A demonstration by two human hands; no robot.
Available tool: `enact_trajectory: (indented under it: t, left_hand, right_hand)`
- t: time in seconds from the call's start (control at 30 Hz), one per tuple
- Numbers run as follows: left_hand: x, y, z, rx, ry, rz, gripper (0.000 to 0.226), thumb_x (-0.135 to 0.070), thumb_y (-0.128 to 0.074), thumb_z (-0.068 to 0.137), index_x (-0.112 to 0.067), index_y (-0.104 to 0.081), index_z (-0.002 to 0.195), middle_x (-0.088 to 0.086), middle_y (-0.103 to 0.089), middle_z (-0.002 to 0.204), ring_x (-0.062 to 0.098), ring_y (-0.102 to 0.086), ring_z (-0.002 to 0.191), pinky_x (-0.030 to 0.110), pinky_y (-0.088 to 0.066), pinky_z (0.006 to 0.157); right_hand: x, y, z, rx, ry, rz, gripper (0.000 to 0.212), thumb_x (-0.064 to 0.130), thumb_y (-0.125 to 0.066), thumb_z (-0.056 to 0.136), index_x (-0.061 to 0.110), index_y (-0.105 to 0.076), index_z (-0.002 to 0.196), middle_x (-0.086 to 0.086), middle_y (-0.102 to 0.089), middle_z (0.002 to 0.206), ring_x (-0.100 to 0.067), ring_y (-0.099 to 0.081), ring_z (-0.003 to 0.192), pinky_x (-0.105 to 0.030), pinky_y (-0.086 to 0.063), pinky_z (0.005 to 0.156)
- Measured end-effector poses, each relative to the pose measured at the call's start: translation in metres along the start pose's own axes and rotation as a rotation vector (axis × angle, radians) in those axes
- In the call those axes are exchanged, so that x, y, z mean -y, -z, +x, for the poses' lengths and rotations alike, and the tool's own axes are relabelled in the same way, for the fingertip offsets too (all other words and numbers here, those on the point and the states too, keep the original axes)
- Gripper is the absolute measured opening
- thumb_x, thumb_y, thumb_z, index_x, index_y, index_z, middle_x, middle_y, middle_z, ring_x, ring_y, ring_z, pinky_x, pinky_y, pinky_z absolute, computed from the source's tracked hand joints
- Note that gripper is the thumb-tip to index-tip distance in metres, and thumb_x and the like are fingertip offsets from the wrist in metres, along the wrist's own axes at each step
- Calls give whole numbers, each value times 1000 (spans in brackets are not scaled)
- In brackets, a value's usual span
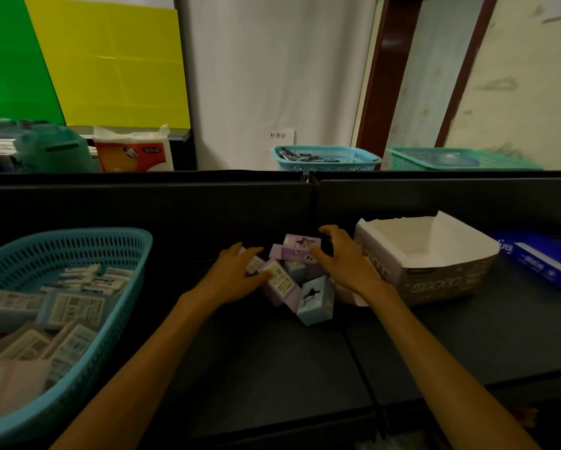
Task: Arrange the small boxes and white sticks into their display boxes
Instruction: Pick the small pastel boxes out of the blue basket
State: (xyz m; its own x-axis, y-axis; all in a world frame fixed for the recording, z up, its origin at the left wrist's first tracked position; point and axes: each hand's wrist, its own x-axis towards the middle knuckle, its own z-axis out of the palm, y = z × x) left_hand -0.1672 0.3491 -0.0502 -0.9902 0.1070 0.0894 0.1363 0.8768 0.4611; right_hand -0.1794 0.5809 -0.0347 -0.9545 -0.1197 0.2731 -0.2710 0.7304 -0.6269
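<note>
- Dark grey tabletop point(272, 362) carrying a loose heap of small lilac and pale-blue cardboard boxes point(292, 274) at centre, tumbled at odd angles, none yet lined up.
- Left hand point(236, 274) resting on the left side of the heap, fingers spread and lightly bent over a lilac box with a printed label; more a gathering press than a firm grip.
- Right hand point(340, 258) arched over the right side of the heap, fingers curved round the topmost lilac box with thumb beneath; seemingly holding it, though contact partly hidden.
- Open white-lined cardboard display box point(435, 254) just beside the right hand, interior showing only bare white walls; nothing visible inside.
- Turquoise perforated plastic basket point(77, 287) well to the left, heaped with many more small boxes and flat white labelled packs.
- Long blue carton point(538, 258) at far right, contents not visible; no white sticks clearly identifiable.
- Judged progress: barely begun. No box seated in the display, one heap to sort, a full basket waiting, sticks untouched.
</note>
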Motion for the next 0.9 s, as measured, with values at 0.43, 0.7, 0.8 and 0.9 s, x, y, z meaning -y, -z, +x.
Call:
enact_trajectory:
  t: [0.43,0.7,0.8,0.9]
  left_hand:
    - [-10,70,-47,-156,-60,391,75,-52,-57,83,-27,-25,146,4,-31,148,26,-29,135,46,-31,107]
    - [35,121,-109,-183,95,439,72,-52,-56,85,-26,-27,145,4,-36,146,25,-36,132,44,-36,106]
    - [58,144,-133,-197,136,444,72,-52,-57,84,-25,-30,145,4,-37,145,25,-38,130,43,-39,103]
    - [85,167,-155,-205,154,424,72,-51,-57,85,-23,-30,145,5,-38,145,26,-39,129,44,-40,102]
  right_hand:
    - [53,-6,-22,88,269,-309,54,35,-55,93,19,-40,141,-3,-44,144,-21,-39,132,-35,-28,111]
    - [112,-39,-30,173,382,-284,56,40,-54,93,22,-37,143,-1,-40,147,-20,-36,134,-37,-28,112]
    - [140,-58,-36,176,462,-269,55,40,-55,92,22,-40,141,-2,-43,144,-21,-38,132,-37,-29,111]
    - [171,-75,-42,180,508,-262,55,39,-56,92,21,-40,141,-2,-44,143,-20,-39,131,-37,-29,112]
